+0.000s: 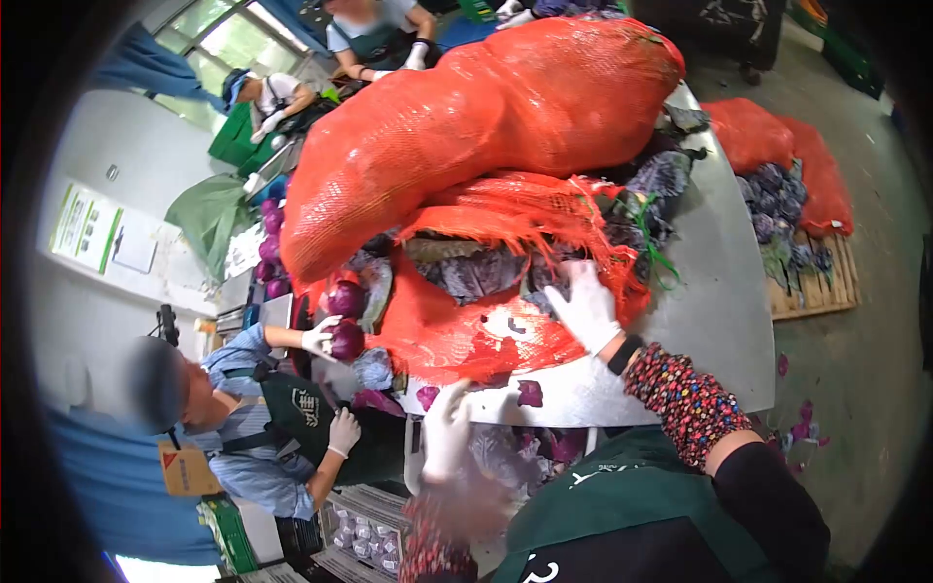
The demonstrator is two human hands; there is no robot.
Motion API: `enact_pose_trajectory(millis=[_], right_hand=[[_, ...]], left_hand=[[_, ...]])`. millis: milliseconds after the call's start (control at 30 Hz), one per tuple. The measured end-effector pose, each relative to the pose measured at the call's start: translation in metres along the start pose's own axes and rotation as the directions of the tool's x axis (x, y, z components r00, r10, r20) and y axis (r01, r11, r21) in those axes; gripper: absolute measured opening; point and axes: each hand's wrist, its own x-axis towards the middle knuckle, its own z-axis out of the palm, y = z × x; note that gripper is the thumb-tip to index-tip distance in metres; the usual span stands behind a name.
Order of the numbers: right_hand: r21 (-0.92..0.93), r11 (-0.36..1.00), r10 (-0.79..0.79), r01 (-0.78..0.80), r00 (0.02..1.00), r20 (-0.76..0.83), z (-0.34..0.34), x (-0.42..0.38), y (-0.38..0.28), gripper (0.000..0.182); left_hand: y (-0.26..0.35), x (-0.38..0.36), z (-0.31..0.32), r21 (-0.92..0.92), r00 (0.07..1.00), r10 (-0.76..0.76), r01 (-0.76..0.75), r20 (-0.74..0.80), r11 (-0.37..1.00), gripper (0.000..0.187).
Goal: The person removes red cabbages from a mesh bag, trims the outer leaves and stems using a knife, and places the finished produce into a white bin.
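While a sign (86,228) hangs on the wall at the left of the frame, a co-worker (243,418) in a dark apron stands at lower left, one gloved hand (321,337) on a round purple cabbage (345,340) beside the table. Below, a crate (364,534) holds small wrapped items. At upper left, two more people (277,100) are at work in white gloves.

Just right of the co-worker, at lower centre, the left hand (445,432), in a white glove, is raised near the table's edge, its fingers pointing up. It is blurred, so how far it is open, and whether it has hold of anything, cannot be told.

Across the upper centre a full red mesh sack (418,126) lies over a torn red mesh sack (437,340), whose opening at centre shows dark purple cabbage heads (473,274). At that opening the right hand (588,309), also gloved, is partly open, thumb apart from the fingers, reaching among mesh and leaves; no object shows in its grasp.

Green string (656,248) trails onto the metal table (705,291) to its right. Farther right, red sacks (758,136) and loose cabbages (773,199) lie by a wooden pallet (816,287), and purple leaves (802,428) are scattered on the floor.
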Motion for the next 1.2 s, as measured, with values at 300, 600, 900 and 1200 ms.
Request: enact_pose_trajectory(millis=[300, 600, 900, 1200], right_hand=[[0.271, 0.952, 0.132, -0.141, 0.99, 0.05, 0.04, 0.012, 0.092, 0.021], [0.343, 0.904, 0.216, -0.254, 0.965, 0.147, 0.025, -0.001, 0.095, 0.039], [0.718, 0.603, 0.175, -0.348, 0.936, 0.306, 0.003, -0.01, 0.076, 0.066], [0.262, 0.962, -0.127, 0.081, 0.978, 0.166, -0.074, -0.082, 0.017, 0.096]], left_hand=[[0.016, 0.189, 0.163, 0.369, 0.955, 0.282, -0.297, 0.095, 0.881, 0.045], [0.018, 0.217, 0.135, 0.098, 0.854, 0.236, -0.314, 0.463, 0.944, 0.066], [-0.016, 0.198, 0.186, 0.146, 0.927, 0.173, -0.232, 0.334, 0.962, 0.108], [0.083, 0.052, 0.133, 0.058, 0.93, 0.347, -0.342, -0.12, 0.938, 0.091]])
